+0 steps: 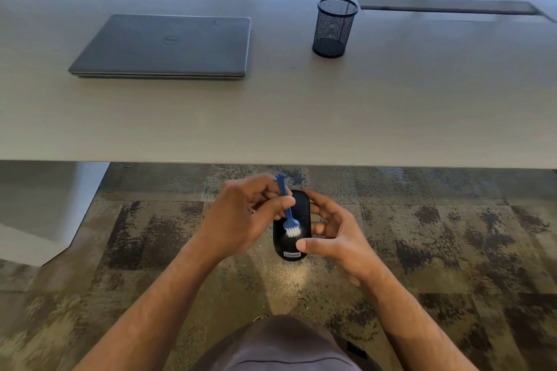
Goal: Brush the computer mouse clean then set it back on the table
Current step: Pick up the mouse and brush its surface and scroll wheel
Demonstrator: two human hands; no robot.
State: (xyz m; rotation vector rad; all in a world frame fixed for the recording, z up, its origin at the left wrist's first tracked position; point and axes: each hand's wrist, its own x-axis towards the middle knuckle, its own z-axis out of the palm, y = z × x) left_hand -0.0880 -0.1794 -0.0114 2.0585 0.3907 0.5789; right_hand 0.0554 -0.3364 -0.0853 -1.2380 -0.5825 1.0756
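Left hand [241, 214] pinches brush [287, 214] by blue handle, white bristles on mouse [297, 238] top. Right hand [331, 229] grips mouse at its 3 o'clock flank, thumb near logo end, held off table edge above carpet [452, 250], at 6 o'clock from table [301, 117]. We judge mouse light, rigid, smooth-shelled, likely slippery; best taken by side flanks, away from buttons. Count, left to right: one closed laptop [162, 47] at 11 o'clock, one brush, one mouse, one mesh pen cup [333, 27] at 12 o'clock.
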